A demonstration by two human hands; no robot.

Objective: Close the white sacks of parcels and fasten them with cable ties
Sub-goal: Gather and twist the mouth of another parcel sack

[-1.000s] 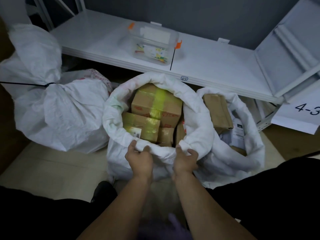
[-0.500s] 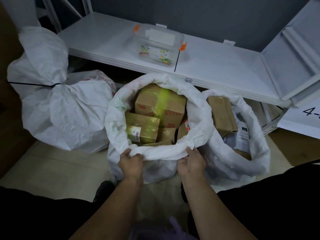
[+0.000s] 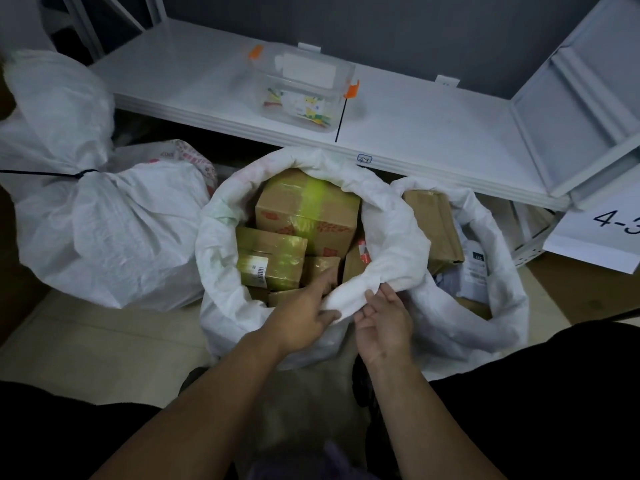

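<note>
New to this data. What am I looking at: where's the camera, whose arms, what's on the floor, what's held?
No machine here: one wide-angle camera sits on a person's head and looks down at their own two bare arms. It is the only view. On the floor in front stands an open white woven sack full of brown cardboard boxes with yellow-green tape. The left hand grips its rolled rim, fingers inside, thumb outside. The right hand touches the same rim beside it; whether it grips is unclear. To the right sits a second open white sack with parcels. To the left lies a closed white sack, its neck cinched by a black cable tie. Behind them, a white metal shelf carries a clear plastic box.
</note>
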